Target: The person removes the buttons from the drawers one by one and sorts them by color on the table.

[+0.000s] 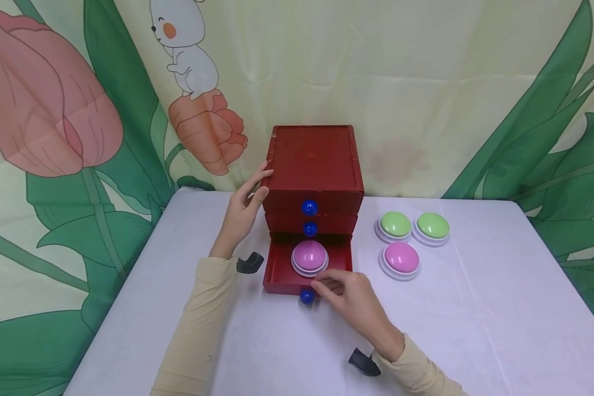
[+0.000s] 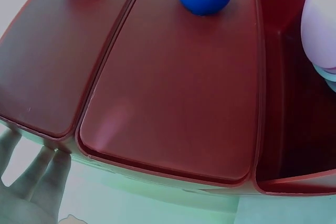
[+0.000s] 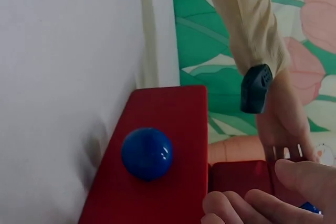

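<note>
A dark red cabinet (image 1: 312, 159) of three stacked drawers, with blue ball knobs, stands at the back of the table. Its bottom drawer (image 1: 277, 269) is pulled out, and a pink dome button (image 1: 309, 255) on a round white base sits inside. My left hand (image 1: 240, 217) rests with extended fingers against the cabinet's upper left side. At the drawer's front right edge is my right hand (image 1: 351, 300), its fingers loosely bent and nothing visible between them and the thumb. Whether it touches the drawer edge is unclear. The bottom knob (image 3: 147, 153) is just beside it.
Right of the cabinet, two green dome buttons (image 1: 395, 224) and another pink dome button (image 1: 401, 257) lie on the white tablecloth (image 1: 475, 319). A printed curtain (image 1: 425, 99) hangs behind the table. Both wrists carry a black device (image 1: 364, 363).
</note>
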Tool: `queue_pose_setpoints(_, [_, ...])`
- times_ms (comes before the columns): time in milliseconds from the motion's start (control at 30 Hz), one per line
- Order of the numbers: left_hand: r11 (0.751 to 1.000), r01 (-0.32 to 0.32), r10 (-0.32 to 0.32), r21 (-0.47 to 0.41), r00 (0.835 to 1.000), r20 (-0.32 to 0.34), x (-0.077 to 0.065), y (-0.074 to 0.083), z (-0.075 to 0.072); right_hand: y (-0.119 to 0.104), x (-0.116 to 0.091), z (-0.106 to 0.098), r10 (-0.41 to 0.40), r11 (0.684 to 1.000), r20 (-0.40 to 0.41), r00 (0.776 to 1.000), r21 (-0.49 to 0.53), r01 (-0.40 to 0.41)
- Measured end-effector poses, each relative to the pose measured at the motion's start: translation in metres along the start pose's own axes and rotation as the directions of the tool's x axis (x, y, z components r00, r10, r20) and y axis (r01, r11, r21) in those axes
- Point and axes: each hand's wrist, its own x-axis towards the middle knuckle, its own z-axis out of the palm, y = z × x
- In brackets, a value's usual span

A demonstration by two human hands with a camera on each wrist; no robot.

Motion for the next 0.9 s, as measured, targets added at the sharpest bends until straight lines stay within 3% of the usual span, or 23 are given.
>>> queue_pose_setpoints(200, [1.0, 0.001, -0.001, 0.009, 1.0, 0.007, -0.004, 0.02, 0.002, 0.005, 0.009, -0.003, -0.07, 0.997, -0.047, 0.996, -0.014, 0.07])
queue_pose_setpoints(433, [1.0, -0.005, 0.005, 0.006, 1.0, 0.009, -0.004, 0.02, 0.002, 0.012, 0.021, -0.001, -0.118, 0.992, -0.045, 0.992, -0.058, 0.115])
queue_pose_setpoints(900, [1.0, -0.022, 0.022, -0.008, 1.0, 0.006, -0.004, 0.017, 0.002, 0.018, 0.04, 0.007, -0.114, 0.972, -0.014, 0.993, -0.207, 0.109])
